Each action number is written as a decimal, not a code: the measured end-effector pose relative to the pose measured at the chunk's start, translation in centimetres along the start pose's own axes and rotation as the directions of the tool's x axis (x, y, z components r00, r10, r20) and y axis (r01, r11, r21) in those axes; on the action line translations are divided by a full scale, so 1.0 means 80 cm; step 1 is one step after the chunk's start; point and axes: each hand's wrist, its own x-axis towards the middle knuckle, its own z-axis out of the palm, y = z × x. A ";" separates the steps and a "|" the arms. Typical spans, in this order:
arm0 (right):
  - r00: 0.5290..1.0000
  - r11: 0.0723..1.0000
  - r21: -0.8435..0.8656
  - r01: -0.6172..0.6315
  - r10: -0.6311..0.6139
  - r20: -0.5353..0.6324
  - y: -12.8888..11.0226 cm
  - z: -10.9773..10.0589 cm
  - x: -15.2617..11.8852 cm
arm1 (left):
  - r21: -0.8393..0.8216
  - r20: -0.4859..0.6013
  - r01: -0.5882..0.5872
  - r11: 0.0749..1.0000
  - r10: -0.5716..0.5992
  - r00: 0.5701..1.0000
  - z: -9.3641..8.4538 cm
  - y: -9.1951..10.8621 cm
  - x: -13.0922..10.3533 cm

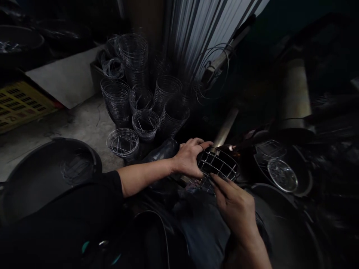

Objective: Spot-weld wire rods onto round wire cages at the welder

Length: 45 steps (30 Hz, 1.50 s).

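A round wire basket (219,163) with an open wire grid wall sits between my hands in the head view. My left hand (190,157) grips its left rim, thumb toward me and fingers reaching over the far side. At the near rim, my right hand (235,201) has its fingers pressed together against the wires. Whether the right fingers pinch a separate small piece is hidden. A metal bar (226,129) slopes down to the basket's far edge, close to a small copper-coloured tip (231,148).
Several stacks of wire rings (114,101) stand on the floor ahead. Black tubs lie at left (97,164) and right (310,179); the right one holds a shiny round wire piece (282,175). A yellow crate (25,104) is far left. A thick pipe-like column (297,89) rises at right.
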 end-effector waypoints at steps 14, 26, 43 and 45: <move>0.995 0.998 0.031 -0.062 0.064 -0.077 0.041 0.004 0.038 | -0.038 -0.076 0.013 0.999 -0.016 0.997 0.006 -0.006 0.049; 0.951 0.963 0.200 -0.181 0.223 -0.216 0.054 0.013 0.057 | 0.076 -0.047 0.047 0.996 -0.044 0.998 0.000 -0.001 0.084; 0.987 0.978 0.157 -0.137 0.148 -0.062 0.008 0.015 -0.015 | -0.450 0.059 0.113 0.886 -0.097 0.994 0.024 -0.087 0.086; 0.996 0.992 0.113 -0.058 0.065 -0.054 -0.006 0.003 -0.012 | -0.639 0.098 0.214 0.739 -0.198 0.975 0.039 -0.106 0.072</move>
